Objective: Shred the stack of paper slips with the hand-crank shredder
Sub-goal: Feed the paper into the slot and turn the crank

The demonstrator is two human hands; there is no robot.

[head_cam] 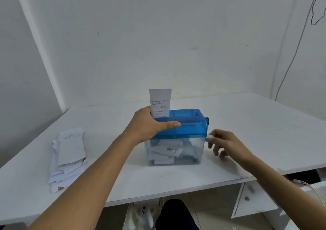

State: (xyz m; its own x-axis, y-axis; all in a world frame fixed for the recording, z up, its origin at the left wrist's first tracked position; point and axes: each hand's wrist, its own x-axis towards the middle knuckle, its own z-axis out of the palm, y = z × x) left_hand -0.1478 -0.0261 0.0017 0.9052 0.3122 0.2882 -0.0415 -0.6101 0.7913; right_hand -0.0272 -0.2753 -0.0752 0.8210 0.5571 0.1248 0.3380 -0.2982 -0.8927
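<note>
Shredder (188,123) first: it stands upright near the middle of the white desk (255,123), a translucent blue lid on a clear bin (198,150) that holds a loose heap of white paper pieces (165,152). One printed paper slip (160,97) stands upright in the slot at the lid's left end, most of it above the lid. Your left hand (150,123) grasps that end of the lid, thumb laid along the front edge, fingers hidden behind, just beside the slip. Your right hand (225,145) is at the shredder's right side, blurred; its thumb and forefinger meet a small white piece (209,138) below the blue crank hub (207,120), but you cannot tell if they grip it. The stack of paper slips (68,157) lies untidily fanned on the desk, well to the left. Drawers (250,199) sit below the desk on the right.
</note>
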